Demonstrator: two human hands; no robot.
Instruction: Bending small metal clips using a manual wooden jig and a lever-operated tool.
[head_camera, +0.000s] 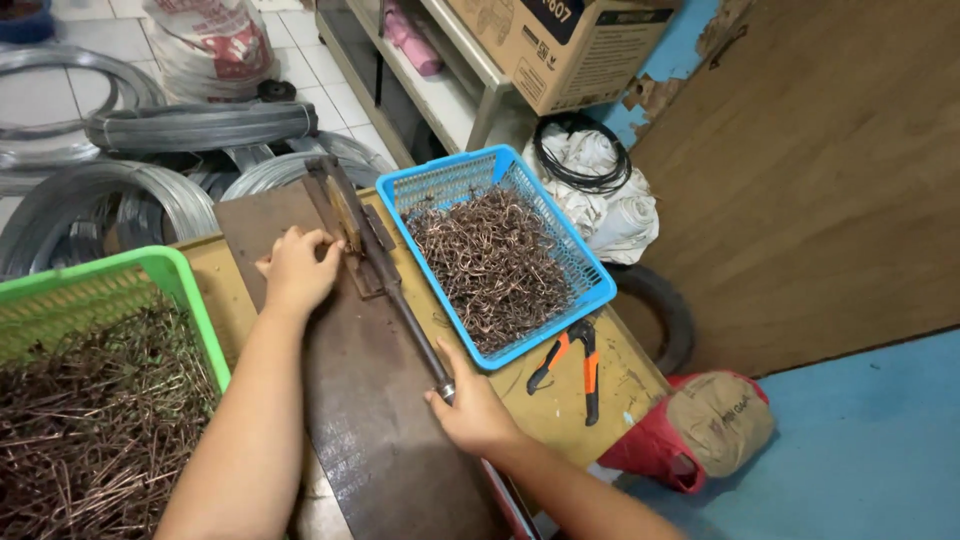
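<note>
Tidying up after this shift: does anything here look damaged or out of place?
Yes. The blue paint on the wall behind the cardboard box is peeling in patches, and the orange-handled pliers lie loose near the bench edge beside the blue basket.

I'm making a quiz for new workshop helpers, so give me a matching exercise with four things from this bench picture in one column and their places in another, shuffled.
Things:
1. blue plastic basket of bent copper-coloured wire pieces
2. green plastic basket of straight copper-coloured wire pieces
3. orange-and-black handled pliers
4. coils of grey steel wire

Places:
A. on the tiled floor beyond the bench
B. at the bench's left edge
C. on the bench, just in front of the blue basket
D. right of the long metal lever tool

Pairs: 1-D, 2-B, 3-C, 4-A
</note>
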